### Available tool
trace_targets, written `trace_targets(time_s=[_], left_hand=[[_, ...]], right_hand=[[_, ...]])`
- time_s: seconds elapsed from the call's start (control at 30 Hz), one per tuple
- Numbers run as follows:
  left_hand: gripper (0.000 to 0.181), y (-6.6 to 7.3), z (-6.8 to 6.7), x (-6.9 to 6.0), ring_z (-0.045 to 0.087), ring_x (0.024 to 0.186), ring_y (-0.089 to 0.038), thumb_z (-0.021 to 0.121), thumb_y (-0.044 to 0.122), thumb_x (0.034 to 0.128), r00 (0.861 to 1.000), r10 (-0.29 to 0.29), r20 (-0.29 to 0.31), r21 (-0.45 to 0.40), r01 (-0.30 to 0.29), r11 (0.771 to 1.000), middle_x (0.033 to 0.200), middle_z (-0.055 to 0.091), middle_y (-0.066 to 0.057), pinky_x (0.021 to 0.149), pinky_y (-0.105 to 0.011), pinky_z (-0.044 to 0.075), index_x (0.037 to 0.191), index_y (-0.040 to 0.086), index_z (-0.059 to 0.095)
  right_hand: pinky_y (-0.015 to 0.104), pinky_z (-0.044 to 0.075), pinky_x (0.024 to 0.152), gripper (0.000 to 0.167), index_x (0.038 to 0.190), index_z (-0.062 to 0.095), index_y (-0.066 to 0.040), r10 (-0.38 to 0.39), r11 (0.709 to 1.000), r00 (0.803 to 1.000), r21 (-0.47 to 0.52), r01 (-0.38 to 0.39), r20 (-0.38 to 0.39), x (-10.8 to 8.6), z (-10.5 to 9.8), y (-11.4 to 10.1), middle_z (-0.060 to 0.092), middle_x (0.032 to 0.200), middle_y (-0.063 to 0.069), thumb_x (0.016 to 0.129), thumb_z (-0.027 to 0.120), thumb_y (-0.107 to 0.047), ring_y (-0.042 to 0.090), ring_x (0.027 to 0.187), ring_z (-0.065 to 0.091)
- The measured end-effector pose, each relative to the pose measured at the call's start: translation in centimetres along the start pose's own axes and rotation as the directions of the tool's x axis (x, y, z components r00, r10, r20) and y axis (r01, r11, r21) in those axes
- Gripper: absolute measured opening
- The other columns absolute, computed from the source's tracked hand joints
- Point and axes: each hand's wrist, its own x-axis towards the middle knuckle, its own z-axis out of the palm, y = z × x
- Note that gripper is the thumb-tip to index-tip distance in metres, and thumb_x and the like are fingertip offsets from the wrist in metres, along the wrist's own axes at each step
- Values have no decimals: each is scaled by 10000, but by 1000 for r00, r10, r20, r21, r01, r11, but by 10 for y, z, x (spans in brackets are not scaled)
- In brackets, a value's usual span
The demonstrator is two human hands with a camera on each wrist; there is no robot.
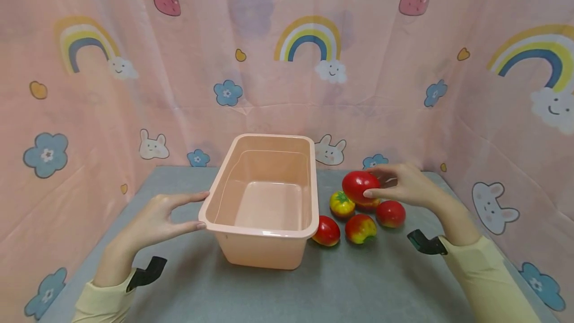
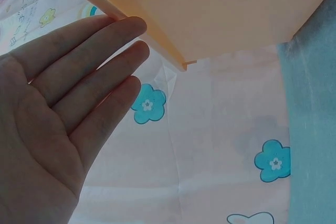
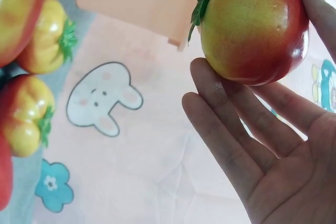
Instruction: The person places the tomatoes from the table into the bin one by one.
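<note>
An empty pink plastic bin (image 1: 262, 233) stands on the grey table. My left hand (image 1: 150, 221) touches its left rim with nearly straight fingers and thumb; in the left wrist view the fingertips of the left hand (image 2: 68, 93) meet the edge of the bin (image 2: 220, 14). To the right of the bin, my right hand (image 1: 405, 183) holds a red fruit (image 1: 358, 186) between thumb and fingers, above other fruits. The right wrist view shows this fruit (image 3: 252, 24) as red and yellow-green with a green leafy top, pinched by the right hand (image 3: 278, 145).
Several red and yellow fruits lie right of the bin, among them a yellow one (image 1: 342, 205), a red one (image 1: 391, 214), a red-yellow one (image 1: 360, 229) and one beside the bin wall (image 1: 326, 231). A patterned pink curtain (image 1: 193, 88) hangs behind the table (image 1: 251, 293).
</note>
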Motion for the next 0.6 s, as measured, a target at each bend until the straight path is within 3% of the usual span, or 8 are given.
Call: trace_targets(time_s=[0.6], left_hand=[[565, 1, -1, 1, 625, 1108, -136, 766, 433, 765, 1000, 1, 8, -9, -1, 1000, 1221, 645, 95, 874, -412, 520, 1271, 229, 620]], right_hand=[[357, 577, 758, 550, 1217, 628, -103, -43, 999, 999, 3, 43, 18, 30, -3, -24, 698, 1095, 79, 771, 768, -392, 243, 981, 657]])
